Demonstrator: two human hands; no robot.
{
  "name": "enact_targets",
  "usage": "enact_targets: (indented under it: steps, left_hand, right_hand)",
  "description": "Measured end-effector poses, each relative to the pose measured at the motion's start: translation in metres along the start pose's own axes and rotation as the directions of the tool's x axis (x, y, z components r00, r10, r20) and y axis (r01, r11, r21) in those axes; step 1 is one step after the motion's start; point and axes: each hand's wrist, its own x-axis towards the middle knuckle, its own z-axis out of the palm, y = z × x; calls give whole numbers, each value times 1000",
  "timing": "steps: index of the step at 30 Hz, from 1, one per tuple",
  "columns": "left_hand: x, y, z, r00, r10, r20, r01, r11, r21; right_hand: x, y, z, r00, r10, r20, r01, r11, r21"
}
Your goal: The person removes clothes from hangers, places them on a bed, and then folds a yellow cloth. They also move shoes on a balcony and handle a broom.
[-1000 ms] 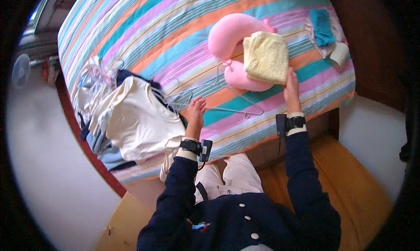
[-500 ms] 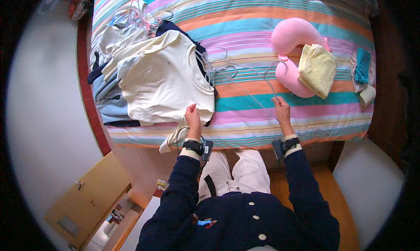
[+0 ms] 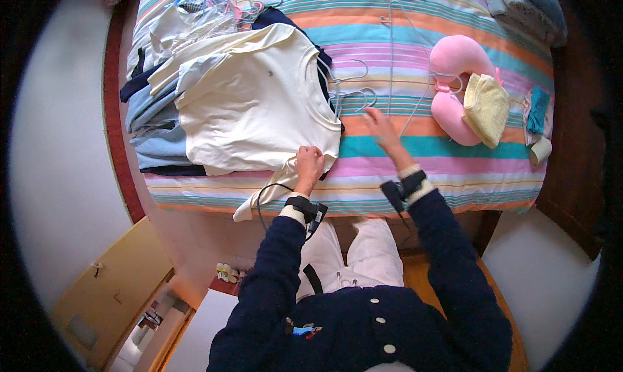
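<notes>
A cream long-sleeved top lies spread over a pile of clothes at the left of the bed. My left hand is closed, pinching its fabric beside the neckline, where one sleeve hangs toward the bed's near edge. My right hand is open and holds nothing, fingers stretched out to the right of the top. Just beyond it, a thin grey clothes hanger lies on the striped bedspread. Hooks of several other hangers stick out from the pile beside the neckline.
A pink U-shaped neck pillow lies at the right with a folded yellow towel on it. Beyond are a small teal cloth and a paper roll. Pink hangers and blue jeans are at the left.
My right hand has let go of the grey hanger, which now lies farther back on the bed, and has moved left toward the top. My left hand stays at the top's edge.
</notes>
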Motion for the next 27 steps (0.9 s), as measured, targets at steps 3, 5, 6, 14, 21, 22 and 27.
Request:
enact_targets:
  steps: [3, 5, 6, 14, 21, 22, 27]
  left_hand:
    - [0, -8, -9, 995, 34, 95, -12, 973, -229]
    - [0, -12, -18, 988, 91, 122, -51, 953, -297]
    - [0, -11, -24, 993, 78, 89, -41, 932, -361]
    - [26, 50, -75, 888, 326, -323, -446, 780, -440]
    - [2, 59, -108, 920, 372, -121, -391, 872, -293]
    - [-4, 59, -113, 911, 397, -114, -413, 873, -258]
    - [-29, 74, -144, 880, 464, -100, -441, 718, -538]
  right_hand:
    - [24, -21, 58, 980, 186, 68, -198, 925, 324]
    - [42, -32, 77, 930, 321, 181, -366, 748, 553]
    - [48, -36, 82, 941, 292, 168, -331, 709, 622]
    - [10, -105, 73, 926, 77, 369, -351, 534, 769]
    - [-2, -170, 40, 964, 194, 184, -267, 661, 702]
    - [-5, -179, 36, 960, 227, 166, -277, 666, 692]
    - [-37, -223, 14, 991, 123, 46, -115, 648, 753]
